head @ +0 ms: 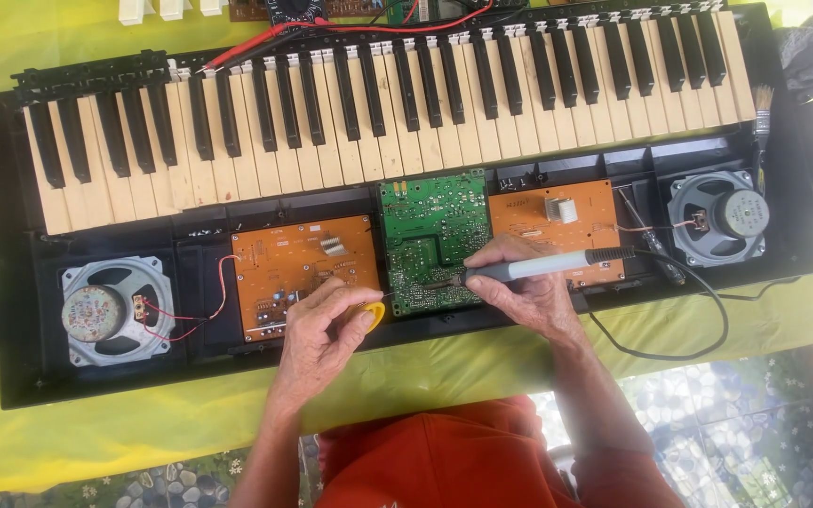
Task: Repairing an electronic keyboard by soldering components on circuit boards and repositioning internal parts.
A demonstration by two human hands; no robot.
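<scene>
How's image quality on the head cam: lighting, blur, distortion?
Head view: soft, even daylight, no harsh glare; the keyboard bows from wide-angle distortion; the green circuit board is fairly sharp; right hand and soldering iron show little blur; left hand casts faint shadow.

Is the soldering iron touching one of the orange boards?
No, the right hand holds the soldering iron with its tip on the green circuit board.

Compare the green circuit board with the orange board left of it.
The green circuit board is densely patterned and stands taller; the orange board is wider and plainer. The right hand holds a soldering iron on the green one; the left hand overlaps the orange. Both sit below the keys.
</scene>
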